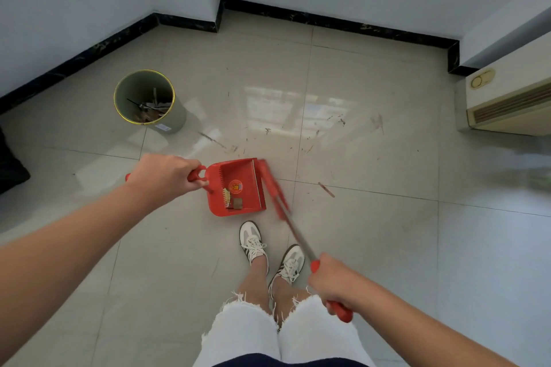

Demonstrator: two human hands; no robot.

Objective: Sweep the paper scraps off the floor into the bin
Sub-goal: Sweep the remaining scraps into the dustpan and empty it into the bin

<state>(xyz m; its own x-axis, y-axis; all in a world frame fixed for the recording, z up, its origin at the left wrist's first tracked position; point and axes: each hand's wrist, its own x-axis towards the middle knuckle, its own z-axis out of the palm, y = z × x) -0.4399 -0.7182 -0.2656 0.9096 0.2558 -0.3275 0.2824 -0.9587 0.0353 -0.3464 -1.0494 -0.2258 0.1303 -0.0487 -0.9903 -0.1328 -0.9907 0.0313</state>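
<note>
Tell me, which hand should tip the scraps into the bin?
Probably the left hand: it holds the red dustpan carrying scraps, and the bin stands on that side. The right hand holds the broom.

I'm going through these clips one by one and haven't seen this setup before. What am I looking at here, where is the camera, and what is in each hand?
There is no machine: a person wears one wide-angle camera on the head, looking down at their own arms, legs and shoes. The left hand grips the handle of a red dustpan resting on the tiled floor; a few paper scraps already lie in it. The right hand holds a red broom, its blurred head right at the pan's open edge. One scrap remains on the floor to the right. A green bin with rubbish inside stands near the wall, beyond the left hand.
</note>
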